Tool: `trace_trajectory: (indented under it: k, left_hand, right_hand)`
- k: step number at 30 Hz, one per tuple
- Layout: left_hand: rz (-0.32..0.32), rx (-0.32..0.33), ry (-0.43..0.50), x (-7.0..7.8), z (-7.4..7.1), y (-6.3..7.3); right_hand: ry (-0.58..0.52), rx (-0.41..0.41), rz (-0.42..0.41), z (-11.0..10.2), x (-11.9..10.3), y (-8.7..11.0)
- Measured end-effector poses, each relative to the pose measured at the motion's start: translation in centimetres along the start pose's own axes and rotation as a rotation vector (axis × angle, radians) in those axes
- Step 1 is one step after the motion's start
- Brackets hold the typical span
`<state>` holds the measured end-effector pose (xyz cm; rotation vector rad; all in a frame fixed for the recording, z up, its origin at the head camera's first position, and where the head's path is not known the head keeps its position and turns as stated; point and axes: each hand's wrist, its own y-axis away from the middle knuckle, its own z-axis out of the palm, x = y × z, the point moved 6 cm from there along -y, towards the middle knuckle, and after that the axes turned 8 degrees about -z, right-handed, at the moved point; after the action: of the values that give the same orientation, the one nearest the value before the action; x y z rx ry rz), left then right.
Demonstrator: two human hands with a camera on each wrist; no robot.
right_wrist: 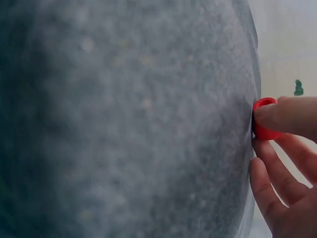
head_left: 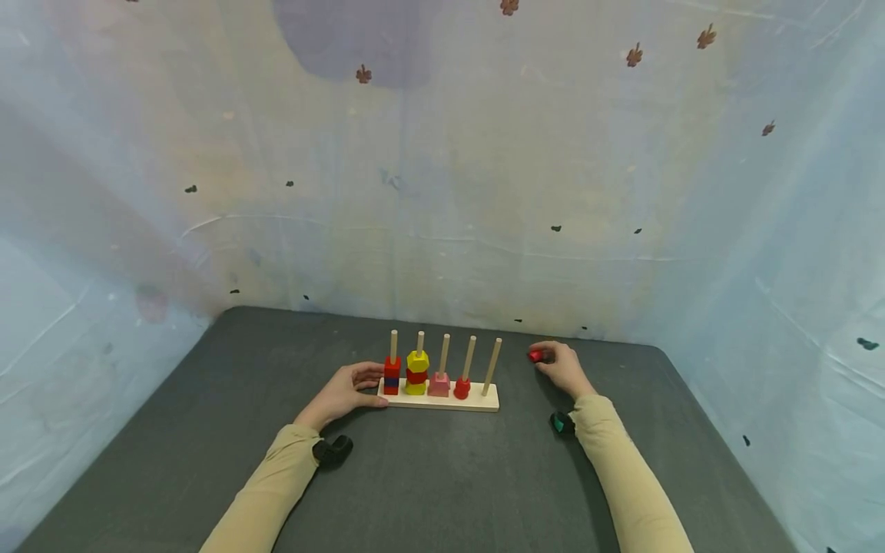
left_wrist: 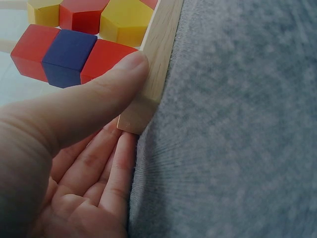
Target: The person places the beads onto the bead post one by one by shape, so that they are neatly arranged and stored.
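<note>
My left hand (head_left: 343, 392) holds the left end of a wooden peg board (head_left: 442, 403), its thumb along the front edge and its fingers around the end. On the board's leftmost peg sit red and blue square blocks (left_wrist: 69, 57). The second peg bears yellow and red faceted blocks (head_left: 417, 372), the third pink ones (head_left: 439, 385), the fourth red rounded ones (head_left: 462, 389). The rightmost peg (head_left: 492, 367) is bare. To the right of the board, my right hand (head_left: 565, 370) pinches a small red bead (right_wrist: 267, 130) between thumb and fingers, close over the tabletop.
The board stands on a dark grey table (head_left: 429, 476) toward its far edge. A pale patterned sheet (head_left: 442, 192) hangs behind the table and along both sides. Black wrist cameras (head_left: 333, 452) are strapped at both sleeves.
</note>
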<state>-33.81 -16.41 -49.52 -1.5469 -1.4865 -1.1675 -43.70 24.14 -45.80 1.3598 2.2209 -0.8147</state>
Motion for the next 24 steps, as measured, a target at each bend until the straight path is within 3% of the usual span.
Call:
trace_trajectory:
  k: [12,18,24]
  left_hand:
    - [0.001,-0.005,0.014,0.0,0.1,0.0]
    - [-0.011,0.002,0.014,0.0,0.2,0.0]
    - [0.012,-0.003,0.016,0.0,0.1,0.0]
  right_hand:
    - [-0.025,-0.042,-0.011,0.4,-0.9,0.4]
    - [-0.160,-0.052,-0.029,-0.9,-1.7,0.8]
    - [-0.259,-0.033,-0.022,-2.9,-4.3,1.0]
